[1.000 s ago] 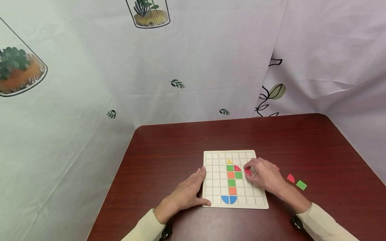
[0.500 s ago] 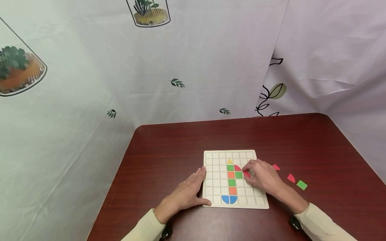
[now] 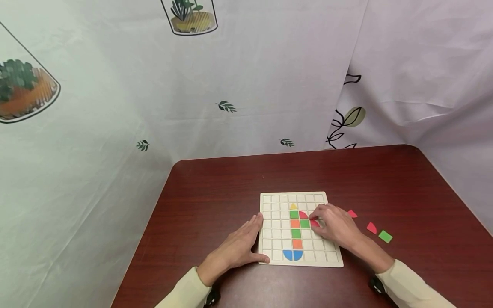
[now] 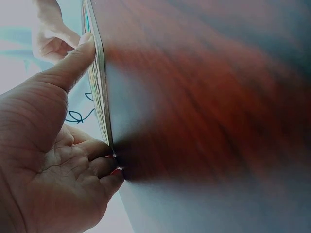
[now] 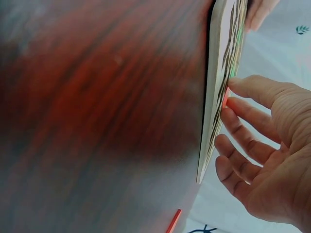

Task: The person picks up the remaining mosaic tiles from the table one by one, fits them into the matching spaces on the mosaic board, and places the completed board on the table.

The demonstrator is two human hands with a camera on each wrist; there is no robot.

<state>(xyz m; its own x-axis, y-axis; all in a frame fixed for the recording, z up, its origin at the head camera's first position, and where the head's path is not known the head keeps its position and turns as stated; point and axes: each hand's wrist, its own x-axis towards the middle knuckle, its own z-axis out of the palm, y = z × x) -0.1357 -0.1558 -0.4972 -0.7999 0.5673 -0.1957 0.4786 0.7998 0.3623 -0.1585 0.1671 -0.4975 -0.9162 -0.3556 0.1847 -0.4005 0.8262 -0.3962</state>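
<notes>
A pale gridded board (image 3: pixel 277 234) lies on the table, with a column of coloured tiles on it. My left hand (image 3: pixel 239 244) rests along its left edge, fingers extended, the thumb touching the near left corner. My right hand (image 3: pixel 337 224) is over the board's right side. Its thumb and fingertips pinch a red quarter-circle tile (image 3: pixel 314 223), just right of a green square tile (image 3: pixel 304 223). The right wrist view shows this red tile (image 5: pixel 225 97) down at the board's surface; whether it lies fully in its cell I cannot tell.
On the dark red table (image 3: pixel 215 188), right of the board, lie a green square tile (image 3: pixel 385 236), a red quarter-circle tile (image 3: pixel 371 227) and another red tile (image 3: pixel 352 213) partly behind the right hand. A white printed cloth (image 3: pixel 250 77) hangs behind the table.
My right hand has shifted slightly left with the red quarter-circle tile, bringing it beside the green square; over the last half second it barely moves. The left hand stays put.
</notes>
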